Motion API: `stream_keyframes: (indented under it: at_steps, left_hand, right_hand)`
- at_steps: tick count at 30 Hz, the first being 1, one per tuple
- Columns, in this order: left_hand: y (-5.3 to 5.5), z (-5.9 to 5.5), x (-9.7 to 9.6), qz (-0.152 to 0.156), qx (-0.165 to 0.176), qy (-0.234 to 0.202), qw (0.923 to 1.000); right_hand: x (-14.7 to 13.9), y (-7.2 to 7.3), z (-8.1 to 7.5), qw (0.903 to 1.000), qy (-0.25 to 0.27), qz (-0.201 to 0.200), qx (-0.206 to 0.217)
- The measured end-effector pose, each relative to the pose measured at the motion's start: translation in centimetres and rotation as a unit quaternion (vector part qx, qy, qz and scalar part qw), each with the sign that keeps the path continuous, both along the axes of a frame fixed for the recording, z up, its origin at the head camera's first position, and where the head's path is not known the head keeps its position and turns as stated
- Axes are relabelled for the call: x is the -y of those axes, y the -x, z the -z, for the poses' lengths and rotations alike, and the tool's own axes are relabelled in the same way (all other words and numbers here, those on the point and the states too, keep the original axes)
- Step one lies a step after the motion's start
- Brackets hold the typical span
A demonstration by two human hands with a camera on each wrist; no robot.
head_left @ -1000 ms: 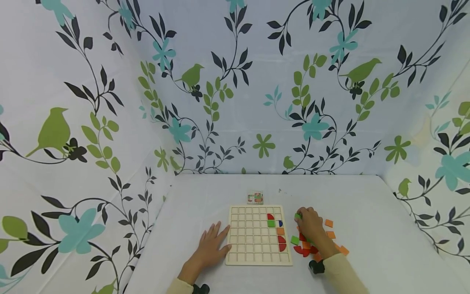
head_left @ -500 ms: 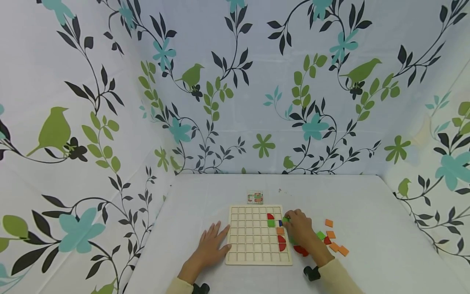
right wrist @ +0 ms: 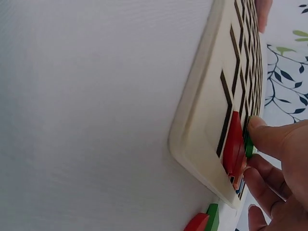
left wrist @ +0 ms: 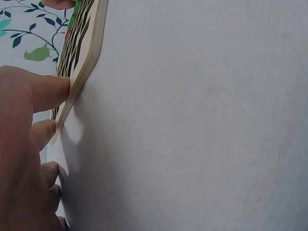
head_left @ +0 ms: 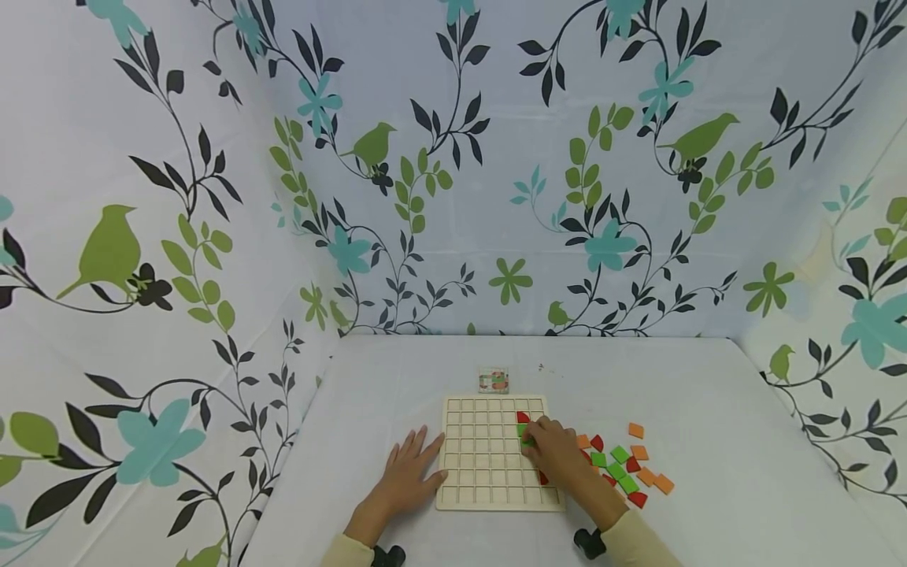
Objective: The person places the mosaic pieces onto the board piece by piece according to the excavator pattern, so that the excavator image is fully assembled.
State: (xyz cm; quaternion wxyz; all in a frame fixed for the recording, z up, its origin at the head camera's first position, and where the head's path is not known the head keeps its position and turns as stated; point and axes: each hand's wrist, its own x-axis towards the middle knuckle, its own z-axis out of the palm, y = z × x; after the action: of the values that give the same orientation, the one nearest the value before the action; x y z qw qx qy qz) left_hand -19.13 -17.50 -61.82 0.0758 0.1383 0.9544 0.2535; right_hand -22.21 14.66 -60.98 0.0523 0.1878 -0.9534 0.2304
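A wooden grid board (head_left: 482, 461) lies flat on the white table. My left hand (head_left: 404, 479) rests beside its left edge with fingers spread. In the left wrist view the thumb and a fingertip touch the board's rim (left wrist: 86, 77). My right hand (head_left: 560, 455) reaches over the board's right side. Its thumb and fingers pinch a green square tile (right wrist: 249, 146) at the grid, just left of the right-hand column. Close by, red rounded pieces (right wrist: 233, 147) sit in the board, and a red piece (head_left: 523, 416) shows beyond the fingers. The hand partly hides these cells.
Loose green tiles (head_left: 616, 471), red pieces (head_left: 638, 499) and orange squares (head_left: 664, 483) are scattered right of the board, under and beside the right forearm. A small picture card (head_left: 494, 380) lies behind the board. Patterned cloth (head_left: 453, 197) hangs past the table's far edge.
My right hand has moved left from the loose pieces onto the board, carrying the green tile. More of the pile now shows. My left hand stays in place.
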Motion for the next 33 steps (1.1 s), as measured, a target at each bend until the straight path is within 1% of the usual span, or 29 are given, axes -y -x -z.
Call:
stream_keyframes:
  at_steps: [6,12,17,23,26,29,33]
  left_hand:
    - [-0.3,-0.4,-0.1,0.000,0.000,0.000,1.0000]
    - [-0.3,-0.7,-0.2,-0.002,0.000,-0.004,1.0000]
    - [-0.4,-0.7,-0.2,-0.001,0.001,-0.002,1.0000]
    - [-0.4,-0.8,-0.2,-0.001,0.003,-0.010,0.9999]
    - [-0.3,-0.8,-0.2,0.000,0.003,-0.007,1.0000]
    - [-0.2,-0.8,-0.2,0.000,0.003,-0.004,1.0000]
    - [-0.2,-0.8,-0.1,0.000,0.004,-0.005,1.0000]
  right_hand:
    - [0.1,0.0,0.1,0.9997,-0.016,-0.002,-0.017]
    - [0.1,-0.2,-0.7,0.9995,-0.026,-0.001,-0.019]
    - [0.1,-0.5,-0.7,0.9997,-0.016,-0.003,-0.019]
    - [0.0,-0.6,-0.1,0.9991,-0.001,-0.004,-0.043]
    - [0.0,-0.7,-0.1,0.9993,0.006,0.001,-0.037]
    - [-0.1,-0.8,-0.1,0.9995,0.006,0.020,-0.026]
    - [-0.8,-1.1,-0.4,0.9978,0.012,0.063,-0.015]
